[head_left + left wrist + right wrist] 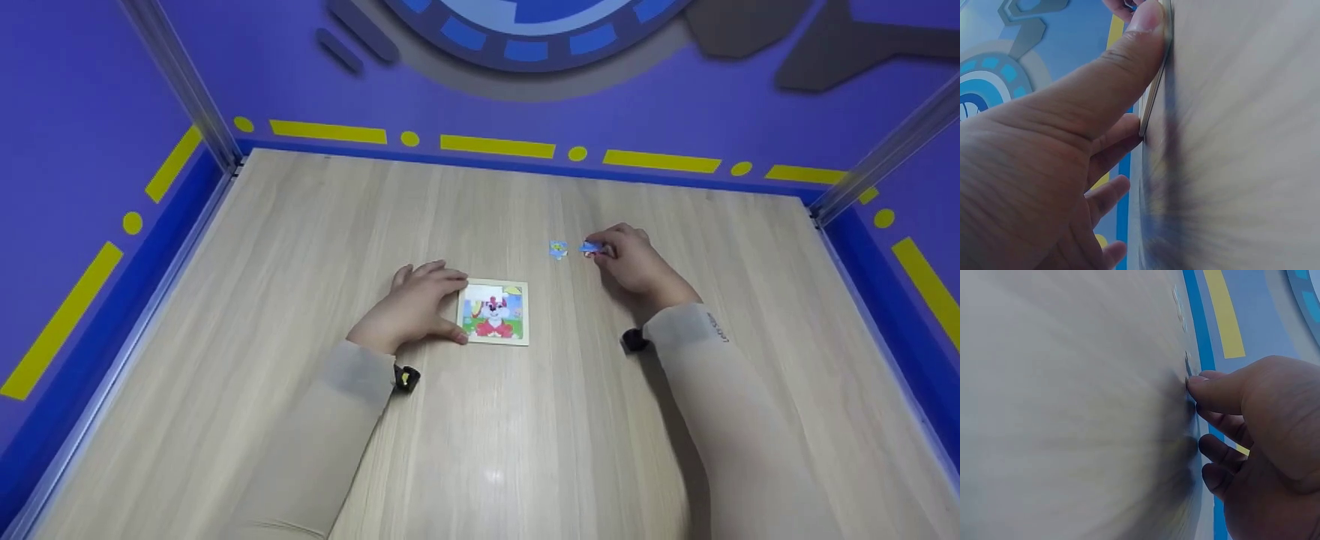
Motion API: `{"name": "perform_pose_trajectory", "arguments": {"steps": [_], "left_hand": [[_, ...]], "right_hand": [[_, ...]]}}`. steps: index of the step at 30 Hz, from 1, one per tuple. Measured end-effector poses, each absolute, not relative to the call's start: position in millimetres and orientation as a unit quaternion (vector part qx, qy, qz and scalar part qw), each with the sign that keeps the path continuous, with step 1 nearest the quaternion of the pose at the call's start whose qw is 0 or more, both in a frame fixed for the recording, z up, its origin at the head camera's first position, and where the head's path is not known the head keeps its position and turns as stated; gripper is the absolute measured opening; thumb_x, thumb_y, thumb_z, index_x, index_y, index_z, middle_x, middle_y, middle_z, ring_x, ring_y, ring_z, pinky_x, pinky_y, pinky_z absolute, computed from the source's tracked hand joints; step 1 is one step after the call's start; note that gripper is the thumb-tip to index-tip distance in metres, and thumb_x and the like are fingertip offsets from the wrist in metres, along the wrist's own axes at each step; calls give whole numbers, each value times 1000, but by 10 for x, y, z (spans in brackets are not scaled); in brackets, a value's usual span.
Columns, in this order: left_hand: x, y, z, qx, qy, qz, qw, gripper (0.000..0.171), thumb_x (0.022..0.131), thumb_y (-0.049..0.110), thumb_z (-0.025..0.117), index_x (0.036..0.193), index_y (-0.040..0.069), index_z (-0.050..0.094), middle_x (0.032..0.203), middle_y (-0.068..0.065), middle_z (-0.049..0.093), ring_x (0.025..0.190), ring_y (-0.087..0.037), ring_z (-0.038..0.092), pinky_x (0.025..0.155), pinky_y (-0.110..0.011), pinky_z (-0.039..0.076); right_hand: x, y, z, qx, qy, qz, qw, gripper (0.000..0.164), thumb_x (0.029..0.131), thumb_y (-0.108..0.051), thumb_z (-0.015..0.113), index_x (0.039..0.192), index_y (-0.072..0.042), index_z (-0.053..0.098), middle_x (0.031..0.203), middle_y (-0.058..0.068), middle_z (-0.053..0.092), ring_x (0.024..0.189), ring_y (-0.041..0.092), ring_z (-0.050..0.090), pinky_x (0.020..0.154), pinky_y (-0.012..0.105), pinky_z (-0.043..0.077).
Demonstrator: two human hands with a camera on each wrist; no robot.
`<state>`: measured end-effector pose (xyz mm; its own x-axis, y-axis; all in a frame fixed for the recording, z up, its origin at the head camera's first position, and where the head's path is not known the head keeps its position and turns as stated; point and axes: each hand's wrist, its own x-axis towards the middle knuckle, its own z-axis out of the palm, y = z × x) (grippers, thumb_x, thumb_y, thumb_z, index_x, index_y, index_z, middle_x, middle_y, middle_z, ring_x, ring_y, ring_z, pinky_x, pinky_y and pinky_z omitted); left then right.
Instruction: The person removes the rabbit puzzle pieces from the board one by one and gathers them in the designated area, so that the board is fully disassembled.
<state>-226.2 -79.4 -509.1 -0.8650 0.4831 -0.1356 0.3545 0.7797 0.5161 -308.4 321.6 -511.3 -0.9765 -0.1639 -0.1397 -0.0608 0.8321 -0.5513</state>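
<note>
A small square jigsaw puzzle [493, 330] in a pale wooden frame lies on the table in the head view, its picture a red and white cartoon animal. A white patch shows at its upper left. My left hand [414, 304] holds the frame's left side, thumb at the near corner and index finger at the far one; the left wrist view shows the thumb [1123, 62] against the frame's edge. Farther right, my right hand [630, 260] pinches a blue and pink puzzle piece [591, 247] between thumb and fingers. Just left of it lies another blue puzzle piece [557, 249].
Both hands work over a light wood-grain table [480, 435]. Blue-purple panels [510, 112] with yellow markings stand along its back and sides, joined by metal posts [191, 82] at the corners. Each wrist carries a small black camera [406, 379].
</note>
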Motion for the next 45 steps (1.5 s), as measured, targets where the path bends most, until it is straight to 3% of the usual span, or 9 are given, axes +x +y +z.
{"name": "perform_pose_trajectory", "arguments": {"steps": [9, 14, 23, 31, 45], "left_hand": [[-2264, -796, -5097, 230, 932, 249, 130, 99, 81, 47, 102, 163, 11, 61, 176, -3, 54, 176, -35, 27, 144, -64, 16], [-2265, -792, -5078, 230, 931, 252, 132, 99, 80, 46, 102, 163, 10, 61, 176, -4, 54, 176, -37, 27, 144, -63, 17], [-2263, -793, -5085, 225, 932, 252, 133, 100, 80, 48, 102, 164, 10, 61, 177, -3, 53, 176, -36, 26, 145, -62, 17], [-2268, -784, -5095, 229, 930, 255, 132, 100, 81, 47, 102, 164, 10, 61, 177, -4, 53, 177, -36, 26, 145, -60, 17], [-2272, -786, -5091, 222, 931, 252, 139, 99, 82, 48, 101, 165, 12, 59, 178, -3, 52, 177, -34, 26, 145, -59, 17]], "right_hand": [[-3055, 3228, -5094, -64, 949, -295, 85, 46, 115, -12, 63, 161, -11, 62, 170, 20, 47, 162, 45, 36, 139, 65, 33], [-2982, 3197, -5087, -90, 941, -319, 68, 48, 114, -15, 66, 161, -9, 62, 169, 22, 49, 159, 46, 40, 135, 65, 37], [-2791, 2838, -4985, -110, 910, -395, 68, 49, 114, -22, 67, 161, -12, 62, 168, 14, 51, 148, 42, 54, 130, 63, 46], [-2610, 2526, -4887, -120, 896, -422, 68, 48, 112, -25, 70, 159, -16, 64, 163, 4, 55, 132, 32, 54, 104, 47, 50], [-2451, 2278, -5049, -204, 884, -405, 110, 40, 110, -20, 70, 148, -6, 73, 154, 13, 66, 136, 35, 63, 117, 54, 54]]}}
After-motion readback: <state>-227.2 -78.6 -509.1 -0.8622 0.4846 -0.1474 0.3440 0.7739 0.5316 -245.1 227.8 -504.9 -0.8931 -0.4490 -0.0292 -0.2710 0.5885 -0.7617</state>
